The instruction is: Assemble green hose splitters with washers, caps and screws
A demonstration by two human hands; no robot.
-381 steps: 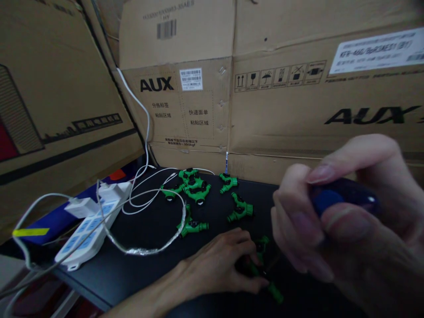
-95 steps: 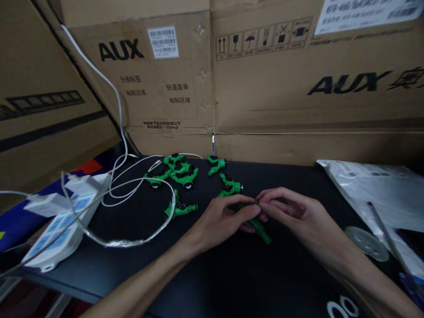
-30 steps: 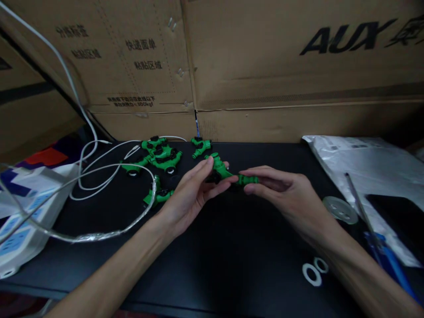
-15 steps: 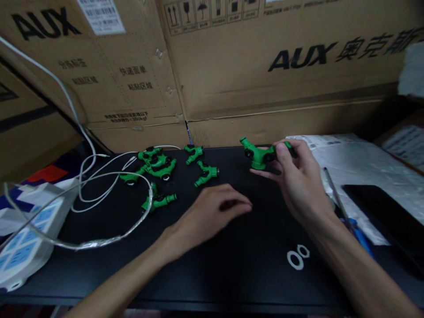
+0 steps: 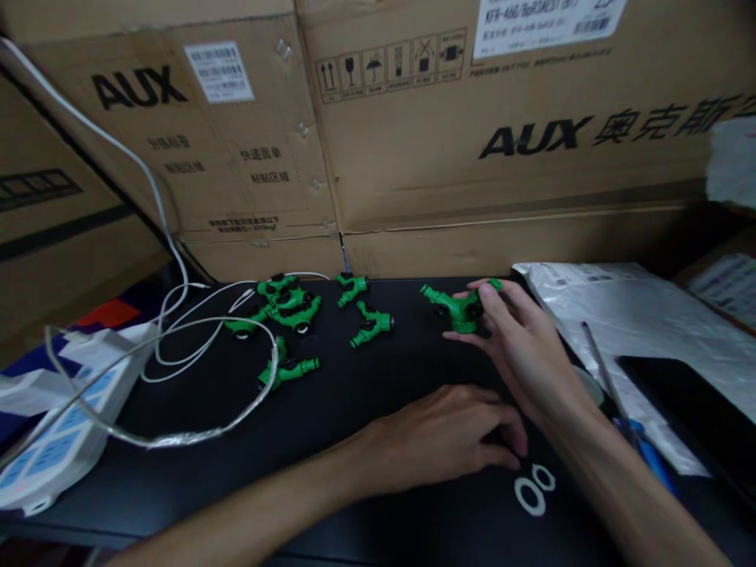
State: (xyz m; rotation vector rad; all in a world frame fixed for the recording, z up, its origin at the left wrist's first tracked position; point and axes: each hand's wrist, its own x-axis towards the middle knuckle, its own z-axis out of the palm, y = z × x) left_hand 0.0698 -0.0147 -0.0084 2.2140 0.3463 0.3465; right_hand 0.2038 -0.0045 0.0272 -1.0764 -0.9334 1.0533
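Observation:
My right hand (image 5: 520, 346) grips a green Y-shaped hose connector (image 5: 457, 305) low over the black table (image 5: 331, 441), near its back edge. My left hand (image 5: 454, 441) lies palm down on the table, fingers spread and curled, holding nothing; its fingertips are close to two white rings (image 5: 535, 487). Several more green connectors lie to the left: a cluster (image 5: 287, 301), one at the back (image 5: 351, 287), one in the middle (image 5: 371, 324) and one under a cable loop (image 5: 288, 367).
Tall cardboard boxes (image 5: 449, 134) wall in the back and left. A white power strip (image 5: 53, 441) and looping white cables (image 5: 194, 346) take up the left side. A silvery plastic bag (image 5: 638, 323), a blue-handled screwdriver (image 5: 626, 409) and a dark flat object (image 5: 691, 402) lie at right.
My right hand has lowered the green connector toward the table's back edge. My left hand has slid right, toward the white rings. The view has tilted up slightly.

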